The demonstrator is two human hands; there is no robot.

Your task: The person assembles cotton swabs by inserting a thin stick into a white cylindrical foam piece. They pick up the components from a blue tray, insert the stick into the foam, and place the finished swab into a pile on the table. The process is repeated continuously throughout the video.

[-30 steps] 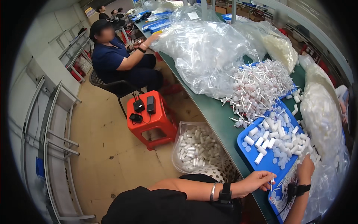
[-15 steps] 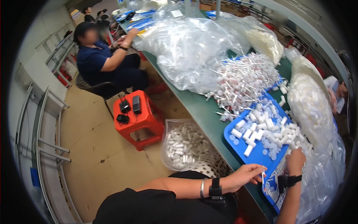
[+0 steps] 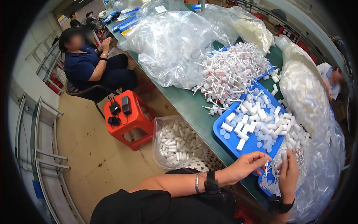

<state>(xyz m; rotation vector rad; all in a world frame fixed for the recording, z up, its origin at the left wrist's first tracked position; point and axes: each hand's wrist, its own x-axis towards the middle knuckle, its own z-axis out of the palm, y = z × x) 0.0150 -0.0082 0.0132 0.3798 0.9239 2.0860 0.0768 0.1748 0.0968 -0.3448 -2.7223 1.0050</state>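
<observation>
My left hand point(image 3: 247, 165) is pinched on a thin white stick-like piece point(image 3: 266, 168), held upright over the near blue tray. Just to its right, my right hand point(image 3: 290, 175) grips a small white cylinder point(image 3: 284, 155) between thumb and fingers. The two pieces are close but apart. Beyond my hands, a blue tray point(image 3: 220, 131) holds white cylinders point(image 3: 241, 144) and translucent round discs point(image 3: 259, 144). Small white and reddish pieces lie in the near blue tray point(image 3: 263, 186), partly hidden by my hands.
A heap of white stick parts with discs point(image 3: 233, 72) lies farther along the green table point(image 3: 179, 100). Clear plastic bags point(image 3: 179, 44) crowd its far side, with a filled bag point(image 3: 304, 91) at right. A cylinder-filled bag point(image 3: 181, 140), red stool point(image 3: 132, 119) and seated co-worker point(image 3: 84, 63) are left.
My right hand has risen out of the pile and turned toward my left hand, bringing up a white cylinder. My left hand keeps its stick. The whole view has shifted slightly.
</observation>
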